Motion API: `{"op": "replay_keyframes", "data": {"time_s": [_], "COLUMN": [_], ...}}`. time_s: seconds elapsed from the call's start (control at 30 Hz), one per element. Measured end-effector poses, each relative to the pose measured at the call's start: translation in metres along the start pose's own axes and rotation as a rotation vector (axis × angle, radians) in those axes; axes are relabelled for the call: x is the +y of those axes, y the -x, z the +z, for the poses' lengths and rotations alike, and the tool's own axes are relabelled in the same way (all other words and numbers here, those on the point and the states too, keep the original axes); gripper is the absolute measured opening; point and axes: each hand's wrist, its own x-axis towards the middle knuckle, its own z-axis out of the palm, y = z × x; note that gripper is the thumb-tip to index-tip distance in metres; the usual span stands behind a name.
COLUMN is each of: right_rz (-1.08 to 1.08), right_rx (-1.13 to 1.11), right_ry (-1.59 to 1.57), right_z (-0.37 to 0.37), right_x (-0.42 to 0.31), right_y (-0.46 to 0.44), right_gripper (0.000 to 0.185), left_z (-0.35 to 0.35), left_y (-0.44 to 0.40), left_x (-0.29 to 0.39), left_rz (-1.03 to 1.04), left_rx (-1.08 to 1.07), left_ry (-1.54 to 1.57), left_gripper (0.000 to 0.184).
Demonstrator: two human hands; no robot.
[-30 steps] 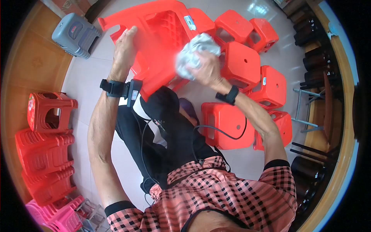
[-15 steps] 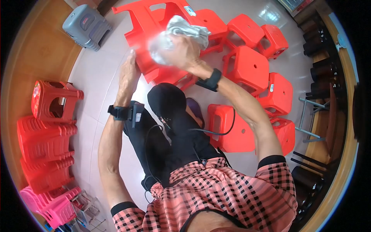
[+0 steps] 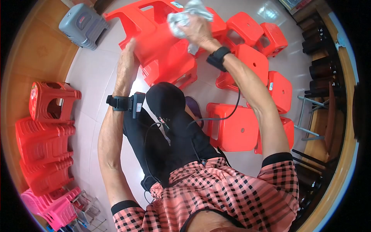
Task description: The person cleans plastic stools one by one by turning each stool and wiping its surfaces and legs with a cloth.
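Wiping a red stool held up in front of the person

Red stools point(image 3: 240, 127) stand on the pale floor point(image 3: 87, 85) to the right, with stacked stools point(image 3: 42, 141) and a grey stool point(image 3: 83, 23) along the left. Ahead of the person's knees, one tipped red stool point(image 3: 152, 42) appears to rest on a lower stool point(image 3: 181, 69). Its legs point left and slightly away in the view. The long axis, taken from seat to feet, seems to run roughly sideways; blur and the right arm's reach leave the seat's exact facing unclear.

The left hand point(image 3: 125, 67) has its fingers against the stool's near left edge; whether they curl around it cannot be told. The right hand point(image 3: 198, 31) clutches a crumpled pale cloth point(image 3: 179, 24) near the far right side, close to a small label point(image 3: 177, 4).

The step in hand looks like wiping the stool's surface. Another stroke would call for a steadying left hand and the bunched cloth pressed flat.
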Motion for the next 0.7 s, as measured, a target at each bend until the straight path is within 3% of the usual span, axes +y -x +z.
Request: {"op": "replay_keyframes", "data": {"time_s": [0.1,0.2,0.23,0.3,0.43,0.5,0.53,0.6,0.7], "right_rz": [0.319,0.447,0.439,0.356,0.188,-0.113,-0.121,-0.156,-0.276], "right_rx": [0.053,0.177,0.254,0.252,0.153,0.153,0.149,0.135,0.097], "right_ry": [0.129,0.106,0.092,-0.148,-0.290,-0.386,-0.382,-0.375,-0.357], "right_z": [0.001,0.025,0.030,0.036,0.044,0.039,0.036,0.037,0.047], "right_x": [0.058,0.070,0.057,0.028,-0.060,-0.089,-0.103,-0.107,-0.090], "right_y": [0.002,0.027,0.037,0.052,0.074,0.079,0.083,0.088,0.101], "right_gripper": [0.035,0.038,0.036,0.034,0.037,0.036,0.035,0.033,0.033], "left_z": [-0.010,0.005,0.002,-0.009,-0.009,-0.009,-0.004,0.010,0.008], "left_y": [-0.006,-0.006,-0.007,-0.008,-0.016,-0.016,-0.013,-0.004,-0.003], "left_x": [-0.007,-0.006,-0.007,-0.010,-0.015,-0.016,-0.012,-0.007,-0.004], "left_rz": [-0.004,-0.027,-0.005,0.028,-0.017,-0.036,-0.045,-0.057,-0.140], "left_rx": [-0.050,0.142,0.115,0.061,0.081,0.112,0.133,0.193,0.144], "left_ry": [-0.040,0.013,-0.057,-0.204,-0.220,-0.180,-0.138,0.029,-0.026], "left_gripper": [0.045,0.049,0.049,0.050,0.050,0.048,0.048,0.047,0.046]}}
